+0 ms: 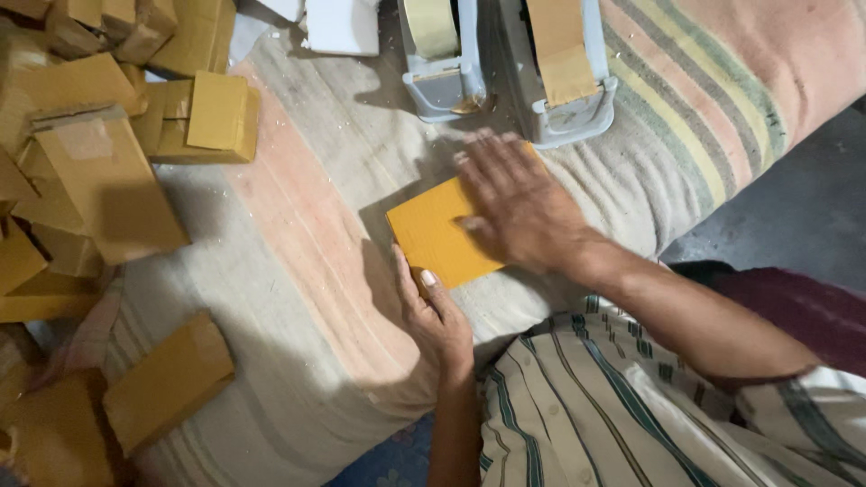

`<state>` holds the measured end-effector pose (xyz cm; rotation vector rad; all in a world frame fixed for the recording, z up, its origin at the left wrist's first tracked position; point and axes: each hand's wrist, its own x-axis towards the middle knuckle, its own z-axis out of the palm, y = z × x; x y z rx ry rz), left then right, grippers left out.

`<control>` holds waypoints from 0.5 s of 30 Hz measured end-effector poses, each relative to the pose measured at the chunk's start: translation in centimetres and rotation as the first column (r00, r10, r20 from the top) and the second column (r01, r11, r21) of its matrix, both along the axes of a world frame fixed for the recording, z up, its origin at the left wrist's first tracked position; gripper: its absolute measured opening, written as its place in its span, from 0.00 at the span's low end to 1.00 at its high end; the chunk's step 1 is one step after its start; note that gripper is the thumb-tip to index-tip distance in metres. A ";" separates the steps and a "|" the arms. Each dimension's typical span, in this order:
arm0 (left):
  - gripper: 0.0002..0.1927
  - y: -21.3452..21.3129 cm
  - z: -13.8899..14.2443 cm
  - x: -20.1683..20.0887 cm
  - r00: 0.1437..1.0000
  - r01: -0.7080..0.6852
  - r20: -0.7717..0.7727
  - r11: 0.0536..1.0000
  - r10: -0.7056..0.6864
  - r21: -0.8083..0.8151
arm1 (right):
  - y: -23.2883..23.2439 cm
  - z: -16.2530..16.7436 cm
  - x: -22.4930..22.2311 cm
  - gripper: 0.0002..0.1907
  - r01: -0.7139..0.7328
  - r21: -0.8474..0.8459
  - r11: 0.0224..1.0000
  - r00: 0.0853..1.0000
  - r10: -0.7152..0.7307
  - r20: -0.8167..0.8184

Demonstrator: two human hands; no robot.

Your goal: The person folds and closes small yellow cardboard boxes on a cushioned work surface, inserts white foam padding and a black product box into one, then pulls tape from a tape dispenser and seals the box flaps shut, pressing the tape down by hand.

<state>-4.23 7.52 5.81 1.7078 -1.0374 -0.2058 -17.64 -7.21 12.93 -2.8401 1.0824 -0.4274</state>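
A small flat orange-brown cardboard box [437, 233] lies on a striped cloth-covered surface [316, 225]. My right hand [516, 203] rests flat on the box's right part, fingers spread and slightly blurred. My left hand [435, 311] grips the box's near edge, with the thumb on top of the cardboard. Two grey tape dispensers stand just beyond the box: one with pale tape [439, 59] and one with brown tape [564, 72].
Several folded brown cardboard boxes are piled at the left [99, 171], with more at the lower left [167, 379]. A white piece [343, 25] lies at the top. The cloth-covered surface drops off at the right to a dark floor [803, 207].
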 end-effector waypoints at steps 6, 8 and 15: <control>0.28 -1.1 4.2 -1.2 0.956 -0.036 -0.291 0.999 0.025 -0.032 | 1.2 0.6 -2.8 0.35 0.126 0.090 0.988 0.971 -0.142 0.193; 0.32 -2.1 5.1 -2.0 0.869 -0.079 -0.494 0.995 0.038 -0.062 | 2.7 1.2 -2.8 0.36 0.232 0.079 0.970 0.950 -0.243 0.194; 0.54 -6.3 6.9 0.1 0.926 0.114 -0.377 0.961 -0.011 0.252 | 8.7 2.2 -4.2 0.54 0.319 0.450 0.834 0.947 -0.305 -0.106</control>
